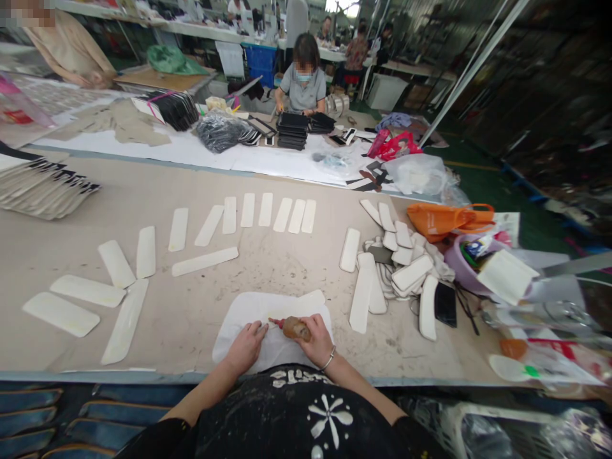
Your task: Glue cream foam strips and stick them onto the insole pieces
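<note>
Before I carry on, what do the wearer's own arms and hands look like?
The left hand and right hand are ungloved; the right one wears a thin, pale bracelet. Black sleeves leave the forearms bare.

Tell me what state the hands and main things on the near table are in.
Left hand: resting on white sheet.
Right hand: closed around brown bottle.
Brown bottle: tilted, red nozzle toward left hand.
White sheet: flat.
White strips: spread out.
Piled pieces: overlapping.
Orange bag: slumped.
Purple basin: filled.
Black slab, likely phone: dark.
</note>
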Motion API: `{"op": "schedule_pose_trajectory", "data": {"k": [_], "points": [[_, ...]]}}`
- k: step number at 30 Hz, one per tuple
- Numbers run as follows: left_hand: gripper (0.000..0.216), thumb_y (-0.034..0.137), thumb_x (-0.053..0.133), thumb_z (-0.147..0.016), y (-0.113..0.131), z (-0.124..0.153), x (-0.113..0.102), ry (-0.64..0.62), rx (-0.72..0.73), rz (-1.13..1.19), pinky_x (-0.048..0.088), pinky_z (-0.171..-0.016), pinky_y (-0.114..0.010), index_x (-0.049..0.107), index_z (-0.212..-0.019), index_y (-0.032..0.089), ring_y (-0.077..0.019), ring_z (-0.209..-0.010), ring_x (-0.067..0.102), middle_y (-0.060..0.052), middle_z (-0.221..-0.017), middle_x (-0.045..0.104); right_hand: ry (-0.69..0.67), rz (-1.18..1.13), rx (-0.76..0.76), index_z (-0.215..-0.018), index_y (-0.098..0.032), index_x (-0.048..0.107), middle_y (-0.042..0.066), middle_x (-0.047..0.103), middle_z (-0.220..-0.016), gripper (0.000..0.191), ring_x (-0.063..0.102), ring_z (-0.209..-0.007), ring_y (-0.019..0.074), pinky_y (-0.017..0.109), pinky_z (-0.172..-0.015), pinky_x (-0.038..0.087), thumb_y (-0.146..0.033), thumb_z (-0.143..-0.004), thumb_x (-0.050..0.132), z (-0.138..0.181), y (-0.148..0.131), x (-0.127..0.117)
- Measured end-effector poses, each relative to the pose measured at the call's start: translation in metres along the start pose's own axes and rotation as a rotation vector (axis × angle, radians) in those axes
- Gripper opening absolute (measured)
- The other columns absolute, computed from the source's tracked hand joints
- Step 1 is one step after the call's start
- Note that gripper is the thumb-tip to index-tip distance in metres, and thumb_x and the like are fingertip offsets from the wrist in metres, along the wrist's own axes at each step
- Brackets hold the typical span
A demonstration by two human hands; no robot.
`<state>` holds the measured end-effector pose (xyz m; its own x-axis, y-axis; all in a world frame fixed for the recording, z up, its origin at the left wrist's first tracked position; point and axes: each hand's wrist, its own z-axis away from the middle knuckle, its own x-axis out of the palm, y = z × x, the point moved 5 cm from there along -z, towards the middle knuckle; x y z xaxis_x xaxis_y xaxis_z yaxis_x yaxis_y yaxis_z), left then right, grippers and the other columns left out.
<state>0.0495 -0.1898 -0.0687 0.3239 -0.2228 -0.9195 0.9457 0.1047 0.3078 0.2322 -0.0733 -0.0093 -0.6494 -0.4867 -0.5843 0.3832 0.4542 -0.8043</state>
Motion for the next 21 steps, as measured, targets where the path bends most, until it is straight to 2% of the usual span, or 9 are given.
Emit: {"op": "schedule_pose_trajectory", "data": {"k": [7,10,15,21], "points": [[0.046,0.010,0.037,-0.080,0.000,0.002,0.001,0.006,-0.001,0.006,0.037,-0.098,-0.038,0.051,-0.123,0.015,-0.0230,-0.106,0.043,-0.013,-0.122,0.048,-0.004,0.006,0.042,-0.104,-0.023,0.057,0.003,0.047,-0.091,0.045,0.052,-0.084,0.0182,0.032,-0.076,0.050,-0.010,-0.062,0.068,0.014,0.003,-0.009],[0.044,0.011,0.037,-0.081,0.000,0.000,0.001,-0.017,-0.021,-0.006,0.037,-0.097,-0.038,0.052,-0.122,0.016,-0.0231,-0.105,0.043,-0.013,-0.121,0.048,0.024,0.027,0.054,-0.104,-0.023,0.058,0.003,0.049,-0.092,0.043,0.053,-0.084,0.0189,0.033,-0.075,0.050,-0.012,-0.063,0.067,0.017,0.010,-0.020],[0.042,0.011,0.038,-0.080,0.000,-0.003,0.001,-0.017,-0.026,-0.027,0.037,-0.097,-0.038,0.054,-0.119,0.017,-0.0230,-0.104,0.044,-0.012,-0.120,0.048,0.150,0.088,0.125,-0.100,-0.021,0.061,0.004,0.053,-0.089,0.033,0.054,-0.084,0.0208,0.036,-0.076,0.050,-0.019,-0.068,0.065,0.026,0.037,-0.060],[0.038,0.011,0.037,-0.083,0.004,-0.005,-0.003,-0.013,-0.035,-0.048,0.040,-0.094,-0.035,0.055,-0.116,0.016,-0.0216,-0.100,0.046,-0.012,-0.116,0.049,0.365,0.219,0.237,-0.098,-0.015,0.061,0.007,0.054,-0.087,0.033,0.055,-0.081,0.0222,0.038,-0.075,0.051,-0.029,-0.069,0.067,0.039,0.073,-0.107]]}}
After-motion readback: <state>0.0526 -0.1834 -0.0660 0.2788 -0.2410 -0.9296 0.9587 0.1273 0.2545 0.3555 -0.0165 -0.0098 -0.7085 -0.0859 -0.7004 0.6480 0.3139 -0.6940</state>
